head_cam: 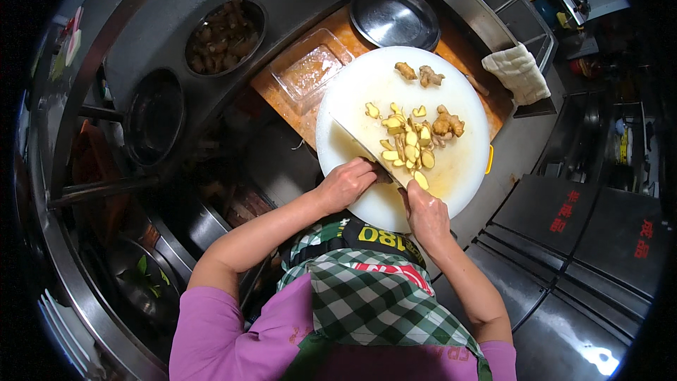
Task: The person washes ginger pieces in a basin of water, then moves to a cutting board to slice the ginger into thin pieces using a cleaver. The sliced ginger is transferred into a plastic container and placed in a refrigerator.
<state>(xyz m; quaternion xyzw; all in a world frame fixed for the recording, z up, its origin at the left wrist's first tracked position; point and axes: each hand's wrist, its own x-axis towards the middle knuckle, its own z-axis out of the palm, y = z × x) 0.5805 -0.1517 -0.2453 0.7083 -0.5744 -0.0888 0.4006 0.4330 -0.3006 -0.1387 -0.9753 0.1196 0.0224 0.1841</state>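
My right hand (427,210) grips the handle end of a kitchen knife (365,147), its blade slanting up and left across a round white cutting board (349,111). Close against the blade, my left hand (346,184) has its fingers curled on what looks like a piece of ginger (384,174), mostly hidden in shadow. Right of the blade lies a heap of yellow ginger slices (410,140). A knobbly unsliced ginger root (448,121) touches the heap's right side. Two smaller ginger pieces, one smooth (405,71) and one knobbly (431,76), lie near the board's far edge.
An orange-brown wooden surface (460,63) lies under the board. Beyond it stand a clear plastic container (312,66) and a round dark metal pan (394,17). A folded cloth (517,74) hangs at right. A metal bowl (261,17) at upper left holds brown root-like pieces.
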